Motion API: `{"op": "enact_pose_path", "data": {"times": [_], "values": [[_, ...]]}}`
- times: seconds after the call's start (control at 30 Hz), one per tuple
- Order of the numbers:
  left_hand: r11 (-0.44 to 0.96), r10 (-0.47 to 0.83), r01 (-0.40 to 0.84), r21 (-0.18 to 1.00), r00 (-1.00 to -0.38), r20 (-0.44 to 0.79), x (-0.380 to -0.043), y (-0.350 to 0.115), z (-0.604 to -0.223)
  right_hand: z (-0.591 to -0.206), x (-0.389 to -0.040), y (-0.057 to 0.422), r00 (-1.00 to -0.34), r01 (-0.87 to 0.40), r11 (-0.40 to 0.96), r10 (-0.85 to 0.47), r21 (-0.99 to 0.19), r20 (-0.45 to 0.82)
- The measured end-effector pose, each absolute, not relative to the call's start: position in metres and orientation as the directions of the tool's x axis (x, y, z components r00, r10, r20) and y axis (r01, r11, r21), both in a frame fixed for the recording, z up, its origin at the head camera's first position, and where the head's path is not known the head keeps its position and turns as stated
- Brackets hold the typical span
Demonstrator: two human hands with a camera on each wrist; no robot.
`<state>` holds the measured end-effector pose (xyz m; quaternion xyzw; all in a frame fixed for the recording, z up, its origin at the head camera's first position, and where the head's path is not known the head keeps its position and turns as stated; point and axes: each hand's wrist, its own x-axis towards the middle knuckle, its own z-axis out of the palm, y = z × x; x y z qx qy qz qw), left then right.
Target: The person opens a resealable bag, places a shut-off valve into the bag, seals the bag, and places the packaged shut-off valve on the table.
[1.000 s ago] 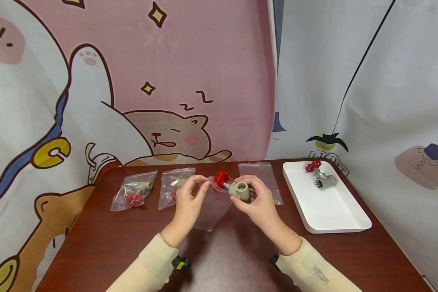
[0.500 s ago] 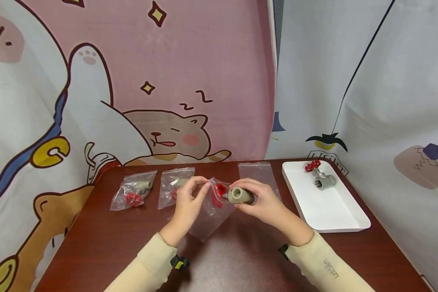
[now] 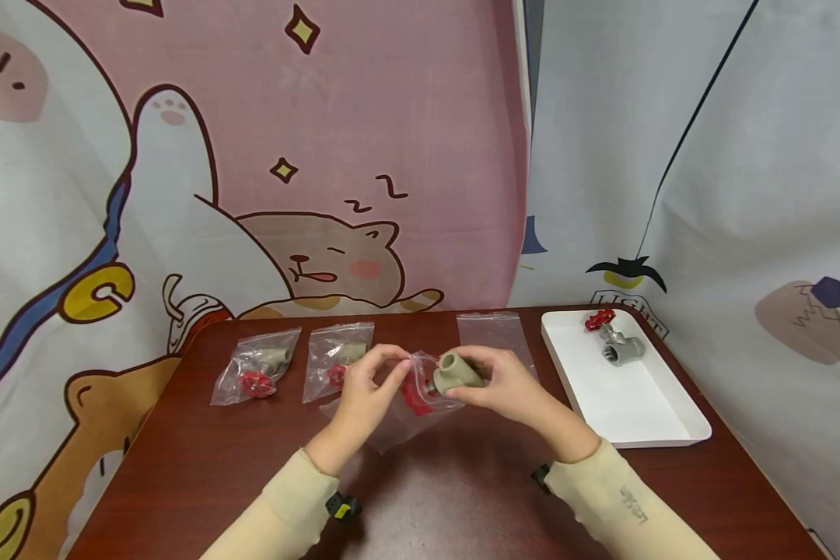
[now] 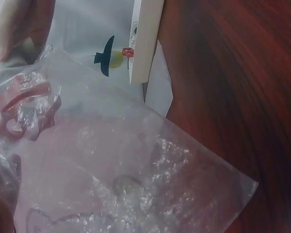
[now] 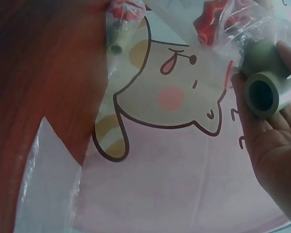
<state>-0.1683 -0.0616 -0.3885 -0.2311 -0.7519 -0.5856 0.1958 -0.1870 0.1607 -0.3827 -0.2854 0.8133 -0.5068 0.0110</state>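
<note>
My left hand (image 3: 368, 395) pinches the mouth of a clear zip bag (image 3: 392, 428) between thumb and fingers, and the bag hangs down over the table. In my right hand (image 3: 507, 386) is a valve (image 3: 455, 375) with a grey-green plastic body, gripped round that body. Its red handwheel (image 4: 26, 104) sits inside the bag, seen through the film in the left wrist view. The open pipe end (image 5: 263, 95) of the body faces the right wrist camera, still outside the bag.
Two bagged valves lie at the left: one bag (image 3: 280, 346) at the far side, another bag (image 3: 322, 350) beside it. A flat zip bag (image 3: 493, 330) lies behind my right hand. On the right, a white tray (image 3: 644, 412) holds a metal valve (image 3: 621, 348) with a red handwheel.
The red handwheel has gone from above the bag's mouth down into the bag. My right hand has turned the valve, so its body tilts up to the left. The left hand keeps its pinch.
</note>
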Motion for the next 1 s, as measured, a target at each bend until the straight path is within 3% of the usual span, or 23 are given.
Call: {"op": "enact_pose_path", "data": {"times": [0.2, 0.43, 0.57, 0.77, 1.0], "values": [[0.228, 0.106, 0.561, 0.796, -0.827, 0.552, -0.166, -0.059, -0.389, -0.386, -0.184, 0.153, -0.853, -0.427, 0.335, -0.458, -0.84, 0.251], [0.254, 0.094, 0.614, 0.747, -0.785, 0.612, -0.182, -0.06, -0.417, -0.387, -0.179, 0.144, -0.845, -0.451, 0.343, -0.461, -0.824, 0.27], [0.268, 0.082, 0.6, 0.753, -0.793, 0.603, -0.182, -0.06, -0.417, -0.388, -0.179, 0.14, -0.868, -0.434, 0.36, -0.413, -0.826, 0.276], [0.298, 0.061, 0.583, 0.756, -0.802, 0.594, -0.175, -0.055, -0.408, -0.389, -0.178, 0.134, -0.903, -0.387, 0.355, -0.335, -0.851, 0.27], [0.257, 0.055, 0.618, 0.743, -0.777, 0.628, -0.164, -0.051, -0.387, -0.391, -0.174, 0.126, -0.88, -0.456, 0.429, -0.35, -0.78, 0.322]]}}
